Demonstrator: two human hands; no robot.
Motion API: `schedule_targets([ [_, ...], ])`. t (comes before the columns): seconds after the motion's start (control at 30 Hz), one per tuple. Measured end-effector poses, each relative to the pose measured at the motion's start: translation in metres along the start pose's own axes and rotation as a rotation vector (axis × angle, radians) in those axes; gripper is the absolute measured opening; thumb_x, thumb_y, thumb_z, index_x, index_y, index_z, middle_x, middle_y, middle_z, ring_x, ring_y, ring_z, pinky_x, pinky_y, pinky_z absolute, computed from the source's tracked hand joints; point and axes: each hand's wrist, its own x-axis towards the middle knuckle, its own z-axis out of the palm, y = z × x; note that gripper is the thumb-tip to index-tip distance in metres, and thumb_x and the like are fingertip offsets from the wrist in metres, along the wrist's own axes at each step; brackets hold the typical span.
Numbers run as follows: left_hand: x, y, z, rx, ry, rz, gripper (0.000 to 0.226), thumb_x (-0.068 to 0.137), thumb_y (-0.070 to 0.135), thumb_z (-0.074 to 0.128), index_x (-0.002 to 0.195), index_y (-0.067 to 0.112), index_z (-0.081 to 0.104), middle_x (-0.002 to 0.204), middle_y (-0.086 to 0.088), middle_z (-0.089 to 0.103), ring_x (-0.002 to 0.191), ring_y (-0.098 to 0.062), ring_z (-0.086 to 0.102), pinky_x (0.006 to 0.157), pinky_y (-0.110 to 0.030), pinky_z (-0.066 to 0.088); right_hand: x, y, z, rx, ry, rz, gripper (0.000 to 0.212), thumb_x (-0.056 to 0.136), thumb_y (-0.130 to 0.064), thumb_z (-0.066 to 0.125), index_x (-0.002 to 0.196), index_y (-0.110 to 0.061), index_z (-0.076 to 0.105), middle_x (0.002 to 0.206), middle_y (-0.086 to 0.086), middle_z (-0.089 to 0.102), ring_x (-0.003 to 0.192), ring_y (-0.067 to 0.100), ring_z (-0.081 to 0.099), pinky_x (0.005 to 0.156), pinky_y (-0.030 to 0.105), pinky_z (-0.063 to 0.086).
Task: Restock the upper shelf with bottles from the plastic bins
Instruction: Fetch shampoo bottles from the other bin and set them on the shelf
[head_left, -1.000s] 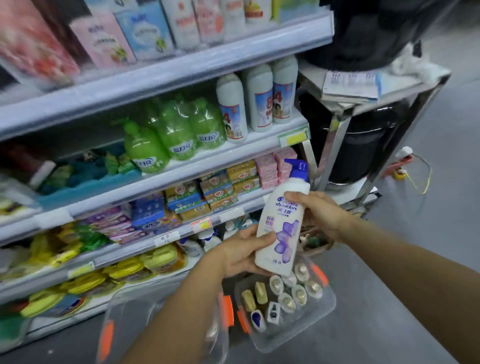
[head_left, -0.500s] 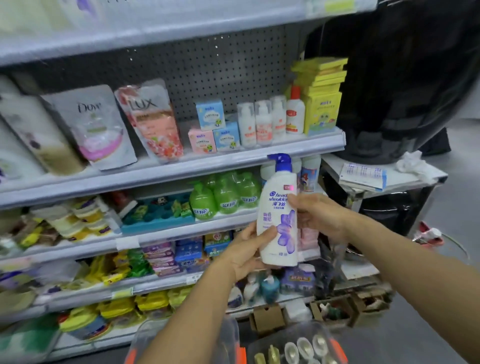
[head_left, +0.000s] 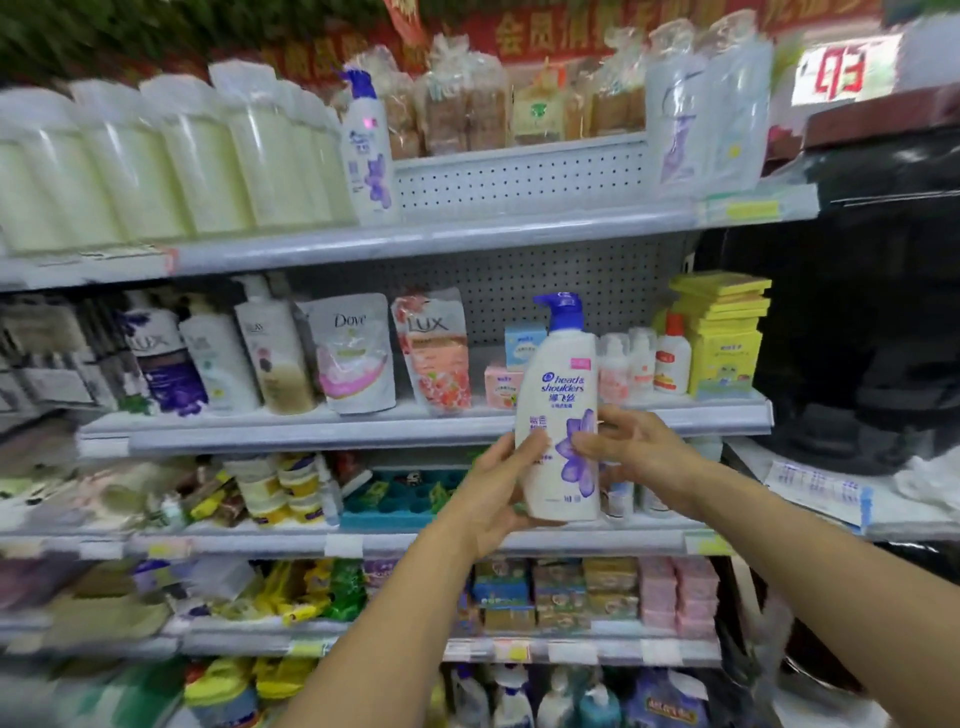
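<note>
White plastic, with a blue pump on top and a purple flower printed low on its label: that is the shampoo bottle (head_left: 560, 415) a person holds upright in front of a wall of store shelves. It sits at about chest height, level with the shelf of soap refill pouches (head_left: 353, 353) and well below the upper shelf (head_left: 467, 236) it is meant for.

The left hand (head_left: 498, 493) cups the lower left side and the base, fingers curled round the body with the thumb lying on the front label. The right hand (head_left: 628, 447) comes in from the other side, fingers curled round the right edge and the thumb pressing the flower print. Both hands are gripping the bottle.

Up on the upper shelf a matching bottle (head_left: 366, 150) stands beside a row of pale wrapped bottles (head_left: 171, 161), with bare shelf to its right in front of the pegboard back.

The bottle looks full, so it is probably fairly heavy for its size. Its walls seem stiff, though likely to give a little under a hard squeeze, and the smooth glossy surface could slip in a damp palm. The safest hold is round the wide middle with one hand under the base, as now. The pump neck looks a poor place to lift from.
</note>
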Motion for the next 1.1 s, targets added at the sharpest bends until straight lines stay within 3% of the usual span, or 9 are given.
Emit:
schedule_targets([
  [0.2, -0.008, 0.037, -0.021, 0.106, 0.016, 0.073, 0.036, 0.089, 0.045, 0.066, 0.121, 0.029, 0.064, 0.115, -0.001, 0.074, 0.102, -0.024, 0.072, 0.074, -0.047, 0.060, 0.021, -0.029, 0.022, -0.020, -0.036, -0.099, 0.029, 0.086, -0.016, 0.071, 0.115, -0.017, 0.066, 0.106, 0.003, 0.075, 0.095, 0.021, 0.073, 0.069, 0.027, 0.058],
  [0.4, -0.011, 0.085, -0.052, 0.213, 0.066, 0.196, 0.037, 0.091, 0.047, 0.063, 0.124, 0.031, 0.063, 0.113, 0.004, 0.075, 0.102, -0.016, 0.071, 0.079, -0.043, 0.060, 0.055, -0.061, 0.058, -0.054, -0.027, -0.177, 0.026, 0.086, -0.015, 0.072, 0.112, -0.018, 0.067, 0.104, 0.000, 0.076, 0.094, 0.020, 0.073, 0.077, 0.034, 0.059],
  [0.5, -0.011, 0.110, -0.075, 0.214, 0.086, 0.254, 0.034, 0.093, 0.044, 0.061, 0.123, 0.026, 0.064, 0.112, 0.003, 0.075, 0.098, -0.014, 0.070, 0.071, -0.033, 0.059, 0.074, -0.078, 0.083, -0.046, -0.019, -0.220, 0.023, 0.086, -0.014, 0.072, 0.107, -0.019, 0.068, 0.101, -0.002, 0.076, 0.089, 0.014, 0.073, 0.068, 0.026, 0.057],
  [0.57, -0.011, 0.125, -0.089, 0.215, 0.087, 0.250, 0.033, 0.094, 0.043, 0.061, 0.122, 0.026, 0.064, 0.111, 0.001, 0.075, 0.096, -0.016, 0.070, 0.066, -0.038, 0.060, 0.085, -0.086, 0.097, -0.034, -0.013, -0.238, 0.023, 0.086, -0.012, 0.072, 0.108, -0.017, 0.068, 0.101, -0.001, 0.076, 0.089, 0.015, 0.073, 0.066, 0.022, 0.056],
  [0.73, 0.000, 0.163, -0.134, 0.246, 0.077, 0.284, 0.032, 0.095, 0.039, 0.062, 0.122, 0.022, 0.060, 0.118, -0.004, 0.070, 0.100, -0.020, 0.070, 0.067, -0.044, 0.060, 0.124, -0.102, 0.136, -0.057, 0.032, -0.247, 0.029, 0.086, -0.014, 0.072, 0.114, -0.012, 0.067, 0.104, 0.003, 0.076, 0.095, 0.022, 0.073, 0.082, 0.037, 0.058],
  [0.87, 0.012, 0.196, -0.165, 0.302, 0.025, 0.306, 0.047, 0.086, 0.036, 0.072, 0.125, 0.020, 0.052, 0.122, -0.006, 0.065, 0.103, -0.021, 0.070, 0.074, -0.053, 0.061, 0.156, -0.118, 0.161, -0.053, 0.066, -0.285, 0.024, 0.087, -0.015, 0.071, 0.111, -0.013, 0.068, 0.100, 0.004, 0.076, 0.090, 0.021, 0.073, 0.073, 0.031, 0.057],
  [0.97, 0.020, 0.220, -0.180, 0.329, -0.009, 0.342, 0.072, 0.068, 0.042, 0.080, 0.128, 0.019, 0.049, 0.120, -0.002, 0.067, 0.100, -0.019, 0.071, 0.072, -0.052, 0.061, 0.176, -0.134, 0.174, -0.056, 0.098, -0.341, 0.016, 0.089, -0.013, 0.068, 0.105, -0.009, 0.070, 0.092, 0.011, 0.076, 0.080, 0.022, 0.070, 0.068, 0.024, 0.058],
  [1.1, 0.037, 0.254, -0.193, 0.372, -0.035, 0.407, 0.053, 0.081, 0.036, 0.078, 0.126, 0.022, 0.055, 0.116, -0.003, 0.070, 0.096, -0.020, 0.073, 0.064, -0.043, 0.060, 0.199, -0.158, 0.183, -0.099, 0.148, -0.378, 0.018, 0.090, -0.018, 0.068, 0.107, -0.015, 0.070, 0.086, 0.008, 0.076, 0.077, 0.024, 0.072, 0.072, 0.032, 0.059],
])
